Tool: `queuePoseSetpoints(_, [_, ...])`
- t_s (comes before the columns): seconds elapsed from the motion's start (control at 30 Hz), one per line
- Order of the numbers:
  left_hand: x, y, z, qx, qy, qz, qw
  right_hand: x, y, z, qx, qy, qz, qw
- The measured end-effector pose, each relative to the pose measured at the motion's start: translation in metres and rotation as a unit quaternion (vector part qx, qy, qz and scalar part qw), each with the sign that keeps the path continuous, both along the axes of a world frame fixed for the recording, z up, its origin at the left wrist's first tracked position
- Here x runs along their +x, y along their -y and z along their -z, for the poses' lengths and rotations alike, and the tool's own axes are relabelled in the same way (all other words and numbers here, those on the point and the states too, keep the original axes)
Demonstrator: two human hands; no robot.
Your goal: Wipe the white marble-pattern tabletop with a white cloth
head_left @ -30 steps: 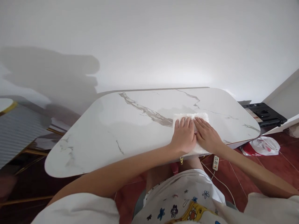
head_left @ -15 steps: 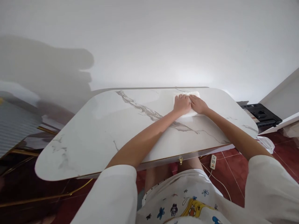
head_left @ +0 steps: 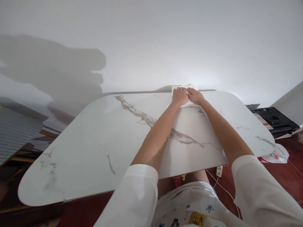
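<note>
Nearest the viewer, a white garment [head_left: 189, 208] bears a print of flowers and a yellow figure; no lettering is legible on it. Just beyond, a gold-coloured knob [head_left: 183, 177] shows below the front edge of the table. To its right, a power strip [head_left: 219, 171] with a pale cord lies on the red floor [head_left: 291, 176]. The white tabletop [head_left: 132, 142], veined in grey-brown, spans the middle ground. Near its right end are a plastic bag [head_left: 279, 155] and a black case [head_left: 279, 116]; the case carries a white and red label [head_left: 264, 121], its writing too small to read. At the tabletop's far edge lies a white cloth [head_left: 188, 104], its upper margin extending beyond that edge. The left hand [head_left: 180, 96] and right hand [head_left: 195, 96] rest side by side upon it, fingers extended, slightly bent and close together, laid over the fabric. Behind stands a pale wall [head_left: 151, 41] bearing a broad shadow at left.
</note>
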State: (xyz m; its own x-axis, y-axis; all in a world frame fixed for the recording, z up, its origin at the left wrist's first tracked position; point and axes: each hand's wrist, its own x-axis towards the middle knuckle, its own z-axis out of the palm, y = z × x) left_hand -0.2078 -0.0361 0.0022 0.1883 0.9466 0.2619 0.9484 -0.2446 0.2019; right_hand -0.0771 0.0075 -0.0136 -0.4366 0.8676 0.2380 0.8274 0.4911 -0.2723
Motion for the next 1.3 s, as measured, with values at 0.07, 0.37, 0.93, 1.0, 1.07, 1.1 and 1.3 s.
queuePoseSetpoints(0.07, [0.006, -0.003, 0.001, 0.004, -0.003, -0.010, 1.000, 0.004, -0.005, 0.001, 0.002, 0.001, -0.014, 1.000])
queuePoseSetpoints(0.37, [0.047, -0.020, 0.006, 0.015, 0.019, -0.003, 1.000, 0.049, -0.021, 0.002, -0.018, 0.001, 0.011, 1.000])
queuePoseSetpoints(0.93, [0.050, 0.047, 0.008, 0.022, -0.009, 0.027, 0.999, 0.057, 0.046, 0.008, 0.016, 0.077, 0.000, 0.997])
queuePoseSetpoints(1.0, [0.049, 0.064, 0.006, 0.019, -0.018, 0.040, 0.999, 0.060, 0.062, 0.012, 0.031, 0.081, -0.005, 0.996])
queuePoseSetpoints(1.07, [0.049, 0.084, 0.005, 0.016, -0.029, 0.047, 0.998, 0.063, 0.081, 0.016, 0.052, 0.082, -0.014, 0.995])
queuePoseSetpoints(1.1, [0.050, 0.094, 0.004, 0.014, -0.035, 0.050, 0.998, 0.065, 0.091, 0.018, 0.063, 0.081, -0.020, 0.994])
queuePoseSetpoints(1.3, [0.054, 0.154, 0.000, 0.008, -0.061, 0.065, 0.996, 0.074, 0.153, 0.022, 0.099, 0.074, -0.046, 0.991])
